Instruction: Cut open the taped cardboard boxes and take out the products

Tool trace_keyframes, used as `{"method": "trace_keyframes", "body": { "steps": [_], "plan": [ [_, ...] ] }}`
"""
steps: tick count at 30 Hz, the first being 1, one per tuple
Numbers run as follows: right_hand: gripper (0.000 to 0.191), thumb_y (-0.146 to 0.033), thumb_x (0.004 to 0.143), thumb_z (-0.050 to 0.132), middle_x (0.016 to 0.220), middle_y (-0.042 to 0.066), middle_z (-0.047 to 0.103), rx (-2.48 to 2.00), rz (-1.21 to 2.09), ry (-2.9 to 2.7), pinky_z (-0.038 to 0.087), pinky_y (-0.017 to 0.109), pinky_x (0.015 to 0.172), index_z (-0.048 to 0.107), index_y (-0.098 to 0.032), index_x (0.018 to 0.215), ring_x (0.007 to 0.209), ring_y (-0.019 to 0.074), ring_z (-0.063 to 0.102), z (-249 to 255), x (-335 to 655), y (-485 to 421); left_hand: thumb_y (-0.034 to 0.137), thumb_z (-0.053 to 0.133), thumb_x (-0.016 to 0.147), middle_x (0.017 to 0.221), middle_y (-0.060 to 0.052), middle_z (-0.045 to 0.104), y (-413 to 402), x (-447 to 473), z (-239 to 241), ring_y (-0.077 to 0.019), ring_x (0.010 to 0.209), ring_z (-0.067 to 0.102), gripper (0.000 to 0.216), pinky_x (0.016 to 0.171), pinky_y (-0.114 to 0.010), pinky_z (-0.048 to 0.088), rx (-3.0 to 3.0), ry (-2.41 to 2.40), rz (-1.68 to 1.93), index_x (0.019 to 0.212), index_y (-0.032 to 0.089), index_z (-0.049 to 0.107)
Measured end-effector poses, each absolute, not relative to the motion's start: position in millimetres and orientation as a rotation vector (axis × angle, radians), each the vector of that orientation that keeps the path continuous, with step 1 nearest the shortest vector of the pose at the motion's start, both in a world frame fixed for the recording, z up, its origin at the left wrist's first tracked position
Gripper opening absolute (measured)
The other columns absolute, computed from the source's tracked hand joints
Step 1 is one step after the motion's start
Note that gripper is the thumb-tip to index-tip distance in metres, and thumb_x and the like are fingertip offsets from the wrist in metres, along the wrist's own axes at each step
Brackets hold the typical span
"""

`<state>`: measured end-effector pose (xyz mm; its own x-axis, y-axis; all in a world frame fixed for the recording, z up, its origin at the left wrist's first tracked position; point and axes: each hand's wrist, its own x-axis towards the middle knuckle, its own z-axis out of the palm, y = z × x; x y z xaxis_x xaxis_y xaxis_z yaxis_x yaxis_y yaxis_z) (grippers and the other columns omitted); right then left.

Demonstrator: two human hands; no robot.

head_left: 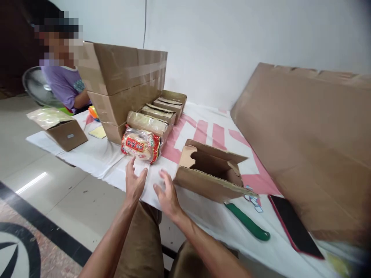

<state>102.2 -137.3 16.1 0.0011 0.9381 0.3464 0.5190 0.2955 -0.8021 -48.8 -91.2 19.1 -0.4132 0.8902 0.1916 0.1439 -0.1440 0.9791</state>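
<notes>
My left hand (135, 180) hovers at the table's front edge with fingers apart, just in front of a shiny red-and-clear snack packet (140, 144). Nothing is in it. To its right, my right hand (167, 193) is also empty, its fingers spread, close to the left end of an open cardboard box (205, 183). That box has its flaps up and its dark inside shows. The packet leans against a row of small cardboard boxes (149, 122). A green-handled tool (247, 222) lies by the open box, its other end hidden.
Taped cartons (121, 73) stand stacked at the back left. A large cardboard sheet (307, 146) leans on the right, with a red-edged phone (295, 226) before it. Another box (66, 134) sits at the left edge. A person in a purple shirt (62, 87) sits beyond, near a fan (37, 87).
</notes>
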Motion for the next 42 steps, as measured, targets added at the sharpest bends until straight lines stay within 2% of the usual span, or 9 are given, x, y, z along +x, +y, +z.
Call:
{"method": "trace_keyframes", "body": {
  "steps": [2, 6, 10, 16, 23, 28, 32, 38, 42],
  "plan": [
    [0.029, -0.032, 0.091, 0.062, 0.112, -0.006, 0.081, -1.237, 0.570, -1.770, 0.067, 0.043, 0.089, 0.067, -0.042, 0.118, 0.103, 0.0255, 0.078, 28.5, 133.5, -180.3, 0.035, 0.074, 0.084, 0.159, -0.013, 0.052, -115.3, -35.9, 22.6, -0.0348, 0.151, 0.047, 0.066, 0.126, -0.055, 0.037, 1.225, 1.478, 1.586, 0.146, 0.027, 0.053],
    [0.039, -0.024, 0.093, 0.058, 0.097, -0.003, 0.080, -1.181, 0.406, -1.846, 0.068, 0.045, 0.072, 0.066, -0.050, 0.122, 0.083, 0.0290, 0.078, 51.2, 218.8, -252.8, 0.041, 0.080, 0.081, 0.157, -0.014, 0.055, -139.1, -14.4, 34.6, -0.0371, 0.150, 0.049, 0.069, 0.123, -0.057, 0.041, 1.411, 1.279, 1.465, 0.144, 0.027, 0.056],
    [0.042, -0.034, 0.094, 0.067, 0.128, 0.007, 0.074, -1.494, 0.104, -1.551, 0.064, 0.054, 0.095, 0.061, -0.038, 0.135, 0.114, 0.0334, 0.074, 58.9, 299.2, -277.5, 0.043, 0.087, 0.076, 0.164, -0.013, 0.049, -133.2, 8.8, 57.1, -0.0368, 0.156, 0.041, 0.082, 0.125, -0.056, 0.039, 1.494, 1.097, 1.383, 0.149, 0.028, 0.052],
    [0.107, -0.064, 0.073, 0.083, 0.162, 0.023, 0.048, -1.592, 0.447, -1.328, 0.062, 0.054, 0.096, 0.036, -0.024, 0.161, 0.137, 0.0388, 0.061, 46.9, 351.2, -211.8, 0.045, 0.093, 0.067, 0.161, -0.017, 0.051, -114.3, 59.8, 76.6, -0.0404, 0.150, 0.049, 0.095, 0.121, -0.055, 0.044, 1.258, 1.016, 1.310, 0.150, 0.026, 0.050],
    [0.081, -0.061, 0.079, 0.079, 0.113, 0.013, 0.079, -1.473, 0.535, -1.434, 0.067, 0.054, 0.076, 0.055, -0.031, 0.150, 0.092, 0.0358, 0.078, 40.5, 302.4, -189.6, 0.048, 0.093, 0.070, 0.147, -0.009, 0.066, -128.3, 33.1, 77.8, -0.0371, 0.142, 0.057, 0.075, 0.121, -0.046, 0.045, 1.184, 1.030, 1.446, 0.136, 0.029, 0.063],
    [0.082, -0.041, 0.084, 0.078, 0.139, 0.010, 0.070, -1.206, 0.725, -1.614, 0.067, 0.045, 0.077, 0.045, -0.036, 0.158, 0.112, 0.0324, 0.074, 54.7, 211.4, -181.9, 0.050, 0.092, 0.073, 0.101, 0.000, 0.076, -145.6, -58.8, 75.7, -0.0234, 0.107, 0.073, 0.076, 0.100, -0.032, 0.056, 0.944, 1.234, 1.808, 0.139, 0.030, 0.060],
    [0.088, -0.028, 0.080, 0.077, 0.150, 0.013, 0.063, -1.085, 0.880, -1.695, 0.064, 0.042, 0.085, 0.042, -0.030, 0.161, 0.126, 0.0304, 0.067, 60.0, 137.5, -139.2, 0.050, 0.089, 0.074, 0.122, -0.003, 0.075, -131.7, -118.0, 60.3, -0.0201, 0.117, 0.070, 0.077, 0.104, -0.027, 0.051, 0.811, 1.295, 2.132, 0.140, 0.026, 0.059],
    [0.088, -0.020, 0.077, 0.074, 0.148, 0.016, 0.060, -1.122, 0.804, -1.644, 0.063, 0.046, 0.090, 0.042, -0.025, 0.159, 0.121, 0.0301, 0.068, 16.0, 91.0, -95.2, 0.052, 0.079, 0.079, 0.119, -0.006, 0.074, -80.0, -142.6, 34.0, -0.0250, 0.120, 0.068, 0.059, 0.110, -0.034, 0.049, 0.929, 1.325, 2.158, 0.126, 0.020, 0.064],
    [0.086, -0.024, 0.081, 0.076, 0.149, 0.017, 0.059, -1.100, 0.768, -1.578, 0.064, 0.045, 0.089, 0.042, -0.026, 0.160, 0.121, 0.0299, 0.068, -10.8, 85.7, -96.0, 0.053, 0.072, 0.082, 0.131, -0.009, 0.070, -50.0, -145.2, 23.7, -0.0278, 0.127, 0.066, 0.069, 0.114, -0.039, 0.048, 1.007, 1.307, 2.203, 0.141, 0.021, 0.056]
  ]
}}
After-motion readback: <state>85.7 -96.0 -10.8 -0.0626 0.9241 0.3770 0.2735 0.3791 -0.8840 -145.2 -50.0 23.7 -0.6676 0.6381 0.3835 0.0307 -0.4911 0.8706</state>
